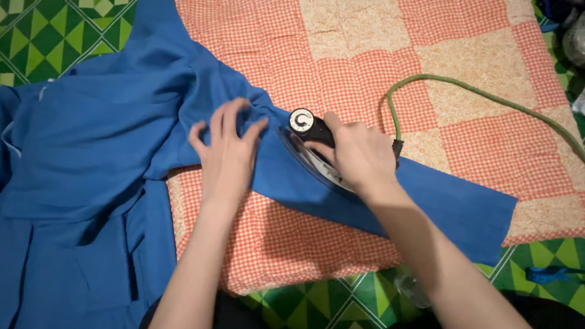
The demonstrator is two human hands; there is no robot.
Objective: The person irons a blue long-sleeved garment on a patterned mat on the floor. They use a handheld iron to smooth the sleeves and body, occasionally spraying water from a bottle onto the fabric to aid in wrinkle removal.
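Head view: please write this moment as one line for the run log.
right hand: grips iron | left hand: flattens blue garment | under: checked pad

The handle of the iron (pixel 312 145) is covered by the right hand (pixel 359 153), and part of its soleplate is hidden beneath the wrist. The blue garment (pixel 90 188) is cut off by the left and bottom edges. The green cord (pixel 499 102) is lost at the right edge. Objects at the top right corner are too blurred to be identified.
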